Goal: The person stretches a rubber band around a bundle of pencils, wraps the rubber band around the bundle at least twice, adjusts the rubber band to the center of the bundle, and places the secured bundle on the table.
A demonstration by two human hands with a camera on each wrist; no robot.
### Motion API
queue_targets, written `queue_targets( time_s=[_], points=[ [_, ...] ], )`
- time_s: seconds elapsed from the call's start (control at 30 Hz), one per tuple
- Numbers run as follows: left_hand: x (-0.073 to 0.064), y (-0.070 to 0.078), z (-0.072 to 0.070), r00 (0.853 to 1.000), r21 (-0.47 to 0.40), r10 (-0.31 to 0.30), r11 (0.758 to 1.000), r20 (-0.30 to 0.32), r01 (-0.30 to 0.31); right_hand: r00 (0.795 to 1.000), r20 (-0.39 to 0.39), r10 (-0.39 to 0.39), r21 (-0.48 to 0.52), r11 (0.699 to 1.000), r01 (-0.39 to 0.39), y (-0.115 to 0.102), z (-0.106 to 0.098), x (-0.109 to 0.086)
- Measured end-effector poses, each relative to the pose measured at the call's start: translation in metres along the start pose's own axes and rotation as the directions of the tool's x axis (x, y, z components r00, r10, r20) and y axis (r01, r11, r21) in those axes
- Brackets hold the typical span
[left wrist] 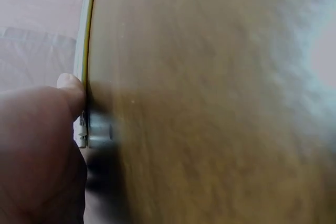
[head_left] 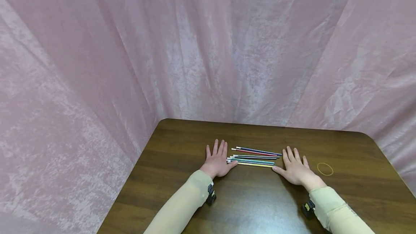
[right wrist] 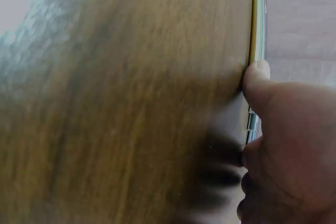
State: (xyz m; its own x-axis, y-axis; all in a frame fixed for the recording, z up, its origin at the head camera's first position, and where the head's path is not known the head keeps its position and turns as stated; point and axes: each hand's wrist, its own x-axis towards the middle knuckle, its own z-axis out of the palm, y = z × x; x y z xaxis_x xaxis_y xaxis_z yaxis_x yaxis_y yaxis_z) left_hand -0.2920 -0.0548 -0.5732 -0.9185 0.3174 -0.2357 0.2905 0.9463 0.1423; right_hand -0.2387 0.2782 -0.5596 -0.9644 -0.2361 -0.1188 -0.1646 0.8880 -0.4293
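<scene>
Several thin pencils with white-tipped left ends lie side by side on the table, among them a yellow pencil (head_left: pixel 255 164) nearest me and a red pencil (head_left: pixel 251 151) farther back. Flat beside their left ends is my left hand (head_left: pixel 219 161), fingers straight, thumb at the yellow pencil's end. At the opposite ends my right hand (head_left: pixel 297 169) lies with fingers spread, its thumb tip by the yellow pencil. In the left wrist view my left thumb (left wrist: pixel 71 90) touches the pencils' edge. The right wrist view has my right thumb (right wrist: pixel 257 80) against the pencils.
A yellow rubber band (head_left: pixel 325 169) lies on the table to the right of my right hand. The brown wooden table (head_left: pixel 182 136) has rounded far corners. Pink curtains (head_left: pixel 208 53) hang close behind its back edge and at the left.
</scene>
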Motion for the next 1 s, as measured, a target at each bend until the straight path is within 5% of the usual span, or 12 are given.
queue_targets(
  time_s=[0.3, 1.0],
  points=[
    [0.006, 0.007, -0.002, 1.000, -0.004, -0.030, 1.000, 0.004, 0.030, 0.999, -0.022, -0.025, -0.055, 0.998, 0.024, 0.024, 0.019, 0.015],
    [0.012, 0.014, 0.002, 0.999, -0.044, -0.037, 0.998, -0.001, 0.037, 1.000, 0.004, 0.005, -0.027, 1.000, -0.005, -0.009, 0.003, 0.000]
  ],
)
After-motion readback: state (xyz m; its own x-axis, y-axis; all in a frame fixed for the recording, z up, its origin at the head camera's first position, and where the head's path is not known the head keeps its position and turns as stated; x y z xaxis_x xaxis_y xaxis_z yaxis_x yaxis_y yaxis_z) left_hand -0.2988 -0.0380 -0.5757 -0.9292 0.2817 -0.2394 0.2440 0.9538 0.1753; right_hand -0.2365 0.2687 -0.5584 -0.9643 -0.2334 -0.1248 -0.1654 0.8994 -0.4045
